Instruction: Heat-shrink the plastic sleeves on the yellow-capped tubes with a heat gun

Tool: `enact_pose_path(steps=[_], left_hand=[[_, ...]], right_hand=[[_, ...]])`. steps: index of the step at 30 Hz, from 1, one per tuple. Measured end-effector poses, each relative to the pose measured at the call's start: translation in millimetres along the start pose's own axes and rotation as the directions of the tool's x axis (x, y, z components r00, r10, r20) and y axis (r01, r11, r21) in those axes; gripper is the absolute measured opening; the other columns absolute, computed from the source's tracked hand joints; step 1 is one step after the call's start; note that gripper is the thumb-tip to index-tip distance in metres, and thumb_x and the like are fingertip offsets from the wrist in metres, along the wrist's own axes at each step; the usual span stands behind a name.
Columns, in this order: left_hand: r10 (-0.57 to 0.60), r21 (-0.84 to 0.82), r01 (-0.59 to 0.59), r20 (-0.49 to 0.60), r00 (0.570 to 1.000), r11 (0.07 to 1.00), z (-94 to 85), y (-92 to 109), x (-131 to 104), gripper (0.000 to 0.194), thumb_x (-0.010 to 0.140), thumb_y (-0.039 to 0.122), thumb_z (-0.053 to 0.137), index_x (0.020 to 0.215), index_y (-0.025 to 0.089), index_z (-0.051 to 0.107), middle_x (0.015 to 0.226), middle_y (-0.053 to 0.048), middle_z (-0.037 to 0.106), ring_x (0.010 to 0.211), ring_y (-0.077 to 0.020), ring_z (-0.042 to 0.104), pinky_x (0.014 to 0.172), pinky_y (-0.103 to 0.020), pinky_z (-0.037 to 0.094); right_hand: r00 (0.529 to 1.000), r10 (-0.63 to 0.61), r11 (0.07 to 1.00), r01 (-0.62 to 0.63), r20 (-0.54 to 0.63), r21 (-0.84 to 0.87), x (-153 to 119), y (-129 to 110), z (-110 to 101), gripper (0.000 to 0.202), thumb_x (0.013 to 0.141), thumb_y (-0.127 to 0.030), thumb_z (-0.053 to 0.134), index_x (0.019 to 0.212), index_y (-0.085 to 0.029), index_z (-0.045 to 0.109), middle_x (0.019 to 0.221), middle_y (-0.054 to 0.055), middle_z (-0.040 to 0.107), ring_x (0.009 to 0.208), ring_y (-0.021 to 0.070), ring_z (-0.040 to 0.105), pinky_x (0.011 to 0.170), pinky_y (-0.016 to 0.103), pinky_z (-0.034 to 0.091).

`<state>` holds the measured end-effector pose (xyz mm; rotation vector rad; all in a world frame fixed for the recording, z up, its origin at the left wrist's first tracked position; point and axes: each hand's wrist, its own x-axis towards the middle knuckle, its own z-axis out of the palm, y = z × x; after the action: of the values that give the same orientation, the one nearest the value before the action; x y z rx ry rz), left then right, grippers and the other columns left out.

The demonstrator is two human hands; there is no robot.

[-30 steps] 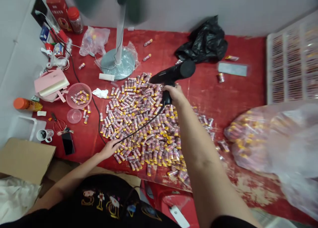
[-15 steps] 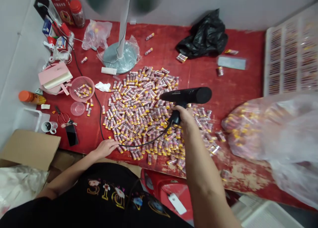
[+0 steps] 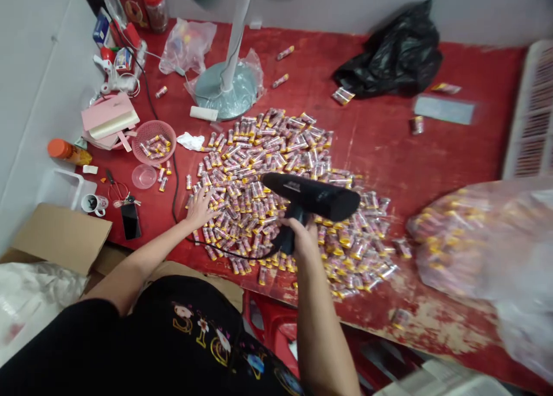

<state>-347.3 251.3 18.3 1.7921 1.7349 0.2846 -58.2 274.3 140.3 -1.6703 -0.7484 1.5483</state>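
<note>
Black plastic makes the hair dryer look stiff and fairly light, best held by its handle, where the right hand's fingers wrap, above the heap on the red table. Left hand, fingers spread, lies at the film-wrapped tubes, probably light, slippery, easiest pinched mid-body

Pale grey walls enclose the back and left of a red counter, its paint worn through near the front right. A red seat stands at the near edge, under dull, even light
</note>
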Motion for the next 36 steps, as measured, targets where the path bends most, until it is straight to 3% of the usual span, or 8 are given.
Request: enact_pose_path(steps=[5,9,16,21,24,29,33,36], left_hand=[[0.129,0.136,-0.133,0.034,0.991,0.982,54.4,52,119,0.114,0.068,0.068,0.084,0.162,0.026,0.034,0.173,-0.02,0.009,0.156,-0.0542,-0.007,0.114,-0.081,-0.009],[0.206,0.144,-0.205,0.009,0.979,0.968,86.8,95,197,0.089,0.083,0.067,0.071,0.158,0.027,0.043,0.174,-0.014,0.01,0.158,-0.049,-0.012,0.116,-0.077,-0.015],[0.115,0.185,-0.118,0.027,0.993,0.976,56.9,77,316,0.051,0.104,0.027,0.051,0.155,0.023,0.046,0.171,-0.014,0.023,0.16,-0.0366,0.011,0.12,-0.074,-0.006],[0.231,0.242,-0.249,0.099,0.968,0.938,15.5,22,251,0.048,0.105,0.032,0.047,0.152,0.022,0.05,0.167,-0.015,0.034,0.159,-0.0339,0.017,0.125,-0.069,0.0],[0.258,0.258,-0.301,0.186,0.948,0.918,18.1,4,180,0.054,0.105,0.042,0.045,0.156,0.026,0.046,0.171,-0.015,0.024,0.16,-0.0353,0.017,0.127,-0.064,0.012],[0.32,0.261,-0.387,0.266,0.91,0.884,32.8,-6,108,0.063,0.101,0.046,0.052,0.16,0.029,0.038,0.174,-0.013,0.012,0.161,-0.0376,0.005,0.126,-0.067,0.013],[0.075,0.312,-0.086,0.048,0.996,0.946,22.8,-20,73,0.078,0.099,0.054,0.053,0.165,0.026,0.024,0.175,-0.015,0.007,0.161,-0.039,-0.001,0.126,-0.067,0.01],[-0.247,0.258,0.264,-0.099,0.964,0.929,21.4,-32,46,0.099,0.091,0.068,0.058,0.167,0.022,0.016,0.174,-0.018,0.004,0.159,-0.0455,-0.004,0.123,-0.072,0.013]], right_hand=[[0.995,0.003,0.987,0.013,-0.1,0.157,-56,-4,-47,0.038,0.065,-0.029,0.081,0.092,-0.029,0.055,0.084,-0.003,0.061,0.054,0.0136,0.056,0.047,0.033,0.051],[0.979,0.018,0.983,0.02,-0.202,0.184,-67,-4,-80,0.033,0.067,-0.024,0.081,0.088,-0.031,0.057,0.083,-0.003,0.061,0.054,0.0146,0.056,0.049,0.037,0.052],[0.988,0.046,0.983,-0.018,-0.148,0.182,-9,-3,-76,0.034,0.066,-0.032,0.077,0.087,-0.028,0.05,0.079,-0.003,0.058,0.054,0.0144,0.051,0.049,0.031,0.045],[0.991,0.032,0.998,-0.024,-0.132,0.061,50,11,-44,0.044,0.059,-0.037,0.077,0.091,-0.027,0.049,0.074,-0.004,0.054,0.056,0.0137,0.049,0.05,0.028,0.044],[0.998,0.053,0.997,-0.051,-0.029,0.052,75,14,-21,0.048,0.057,-0.041,0.077,0.094,-0.025,0.05,0.074,-0.003,0.055,0.057,0.0144,0.05,0.051,0.028,0.044],[0.978,-0.092,0.995,0.084,-0.185,-0.05,101,3,3,0.057,0.055,-0.039,0.076,0.105,-0.024,0.054,0.075,-0.003,0.055,0.062,0.0142,0.048,0.052,0.027,0.042],[0.994,-0.035,0.996,0.027,-0.099,-0.083,92,-4,1,0.056,0.051,-0.034,0.076,0.102,-0.024,0.055,0.073,-0.004,0.057,0.058,0.0144,0.051,0.051,0.027,0.044],[0.991,0.005,0.998,-0.013,-0.132,-0.056,59,-2,7,0.05,0.048,-0.031,0.077,0.093,-0.023,0.055,0.072,-0.003,0.058,0.054,0.0146,0.052,0.048,0.029,0.045]])
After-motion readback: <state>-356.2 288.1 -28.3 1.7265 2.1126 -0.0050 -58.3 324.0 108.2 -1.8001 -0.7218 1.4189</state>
